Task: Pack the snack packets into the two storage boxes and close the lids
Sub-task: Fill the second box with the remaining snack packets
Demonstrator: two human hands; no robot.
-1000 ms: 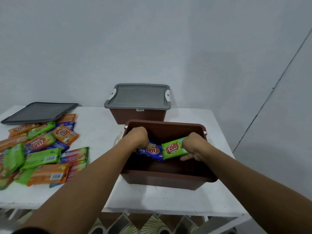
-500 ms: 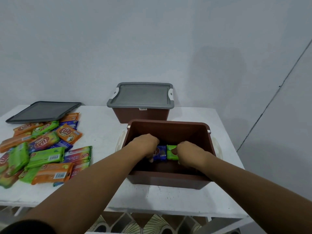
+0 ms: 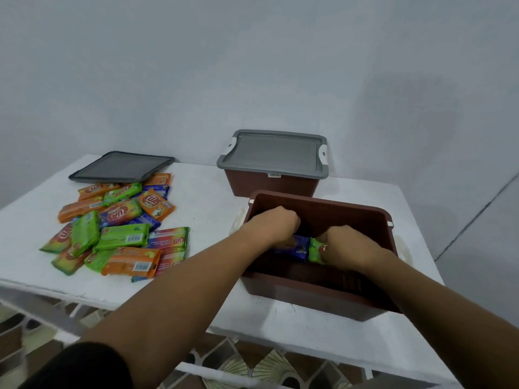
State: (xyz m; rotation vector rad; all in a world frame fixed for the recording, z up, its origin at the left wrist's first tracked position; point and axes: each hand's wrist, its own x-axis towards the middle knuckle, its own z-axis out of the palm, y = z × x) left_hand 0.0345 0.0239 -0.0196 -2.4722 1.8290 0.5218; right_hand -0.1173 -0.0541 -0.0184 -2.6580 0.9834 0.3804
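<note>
While both forearms reached forward over the near edge of the white table (image 3: 323, 332), the hands were lowered inside the open brown box (image 3: 309, 293), knuckles up. The left hand (image 3: 276, 226) had its fingers curled down onto the blue packet (image 3: 295, 249). The right hand (image 3: 346, 245) was curled round one end of the green packet (image 3: 315, 254). The two packets lay end to end, touching, low within the box. Left of the box, the remaining snack packets (image 3: 120, 228) lay in a loose overlapping pile on the table. Behind the pile, the loose grey lid (image 3: 120, 167) lay flat. Just behind the open box stood the second box (image 3: 272, 183), with its lid (image 3: 275, 153) fitted.
</note>
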